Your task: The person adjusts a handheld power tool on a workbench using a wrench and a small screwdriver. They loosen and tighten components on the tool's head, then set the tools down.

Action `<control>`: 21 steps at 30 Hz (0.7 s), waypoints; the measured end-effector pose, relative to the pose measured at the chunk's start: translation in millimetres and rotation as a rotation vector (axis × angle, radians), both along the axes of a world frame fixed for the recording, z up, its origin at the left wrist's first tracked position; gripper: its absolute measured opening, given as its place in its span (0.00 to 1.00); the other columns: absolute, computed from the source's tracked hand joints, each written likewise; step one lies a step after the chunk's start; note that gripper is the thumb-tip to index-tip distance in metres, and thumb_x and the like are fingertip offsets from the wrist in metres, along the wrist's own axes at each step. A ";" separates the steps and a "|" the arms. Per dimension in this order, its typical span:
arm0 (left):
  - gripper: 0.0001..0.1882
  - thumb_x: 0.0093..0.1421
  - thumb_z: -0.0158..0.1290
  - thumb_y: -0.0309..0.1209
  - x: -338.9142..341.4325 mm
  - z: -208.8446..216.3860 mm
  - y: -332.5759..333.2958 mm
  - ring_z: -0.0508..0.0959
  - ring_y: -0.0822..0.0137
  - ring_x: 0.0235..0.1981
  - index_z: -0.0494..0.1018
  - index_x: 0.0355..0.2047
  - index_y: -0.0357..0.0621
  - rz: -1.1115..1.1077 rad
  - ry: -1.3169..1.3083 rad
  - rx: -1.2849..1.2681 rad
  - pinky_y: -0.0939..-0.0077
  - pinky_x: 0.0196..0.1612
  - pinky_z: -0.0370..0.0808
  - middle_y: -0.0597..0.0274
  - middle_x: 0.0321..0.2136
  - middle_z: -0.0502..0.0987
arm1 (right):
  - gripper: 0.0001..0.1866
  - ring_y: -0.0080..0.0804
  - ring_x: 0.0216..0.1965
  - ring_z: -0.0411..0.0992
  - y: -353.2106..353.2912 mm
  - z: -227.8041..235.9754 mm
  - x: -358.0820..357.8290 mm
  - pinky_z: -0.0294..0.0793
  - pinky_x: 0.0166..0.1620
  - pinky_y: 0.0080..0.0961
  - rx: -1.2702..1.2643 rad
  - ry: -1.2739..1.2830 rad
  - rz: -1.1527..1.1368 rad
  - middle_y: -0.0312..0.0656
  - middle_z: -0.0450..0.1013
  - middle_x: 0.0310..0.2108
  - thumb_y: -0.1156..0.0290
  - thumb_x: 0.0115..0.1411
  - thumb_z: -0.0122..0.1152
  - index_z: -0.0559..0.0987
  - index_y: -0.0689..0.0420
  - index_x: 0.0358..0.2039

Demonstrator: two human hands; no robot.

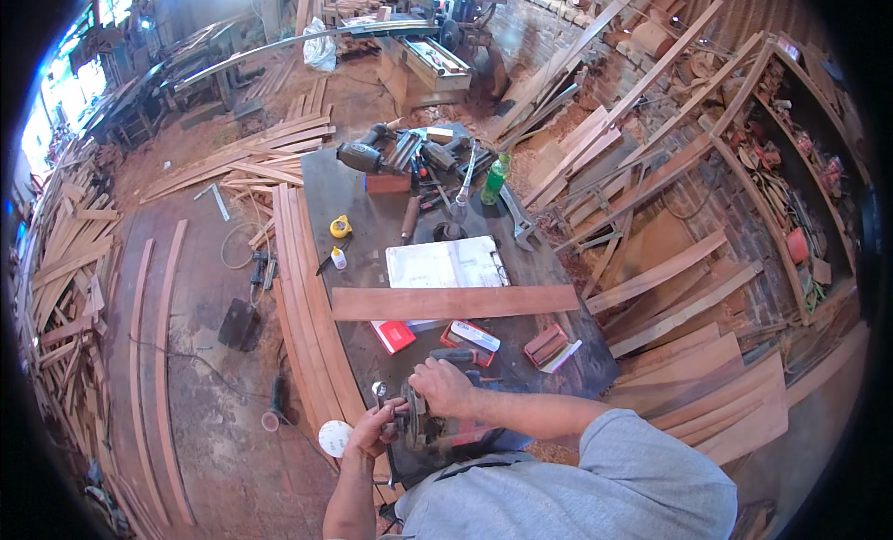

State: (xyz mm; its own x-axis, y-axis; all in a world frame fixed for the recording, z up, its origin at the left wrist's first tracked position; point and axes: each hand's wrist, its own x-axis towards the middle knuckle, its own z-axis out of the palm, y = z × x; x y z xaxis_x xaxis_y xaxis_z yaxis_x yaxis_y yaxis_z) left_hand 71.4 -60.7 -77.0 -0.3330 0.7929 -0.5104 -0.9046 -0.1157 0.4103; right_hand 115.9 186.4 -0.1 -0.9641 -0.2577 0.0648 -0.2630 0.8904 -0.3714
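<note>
Head view: both hands meet at a dark round tool point(416, 426), at the near end of the table point(549, 268).

The left hand point(373, 430) is closed on a silver wrench point(379, 389), whose ring end shows above the fingers, just beside the tool. The right hand point(442, 388) is clamped over the tool's upper part; its fingertips I cannot see well. A white disc point(335, 438) is near the left wrist. Farther up, a wooden board point(456, 302) lies between a red box point(397, 335) and a clipboard point(446, 264).

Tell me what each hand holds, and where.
Left hand: apparently a wrench, below its shiny end. Right hand: a dark round machine part, by its top.
</note>
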 end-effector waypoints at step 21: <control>0.30 0.68 0.59 0.43 6.1 -11.1 -4.6 0.66 0.80 0.17 0.69 0.63 0.37 -0.017 0.072 -0.155 0.86 0.19 0.63 0.59 0.47 0.81 | 0.19 0.46 0.45 0.74 -0.3 -1.5 -2.0 0.75 0.48 0.43 0.073 -0.102 -0.016 0.45 0.75 0.38 0.66 0.42 0.72 0.80 0.55 0.36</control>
State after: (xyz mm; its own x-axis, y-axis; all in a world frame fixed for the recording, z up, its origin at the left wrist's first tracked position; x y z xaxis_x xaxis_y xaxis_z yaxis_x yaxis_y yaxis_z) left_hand 77.5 -65.3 -88.1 -0.3602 0.7123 -0.6024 -0.8736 -0.0311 0.4857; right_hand 114.0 186.2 -1.6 -0.9687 -0.2427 -0.0519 -0.2128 0.9199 -0.3294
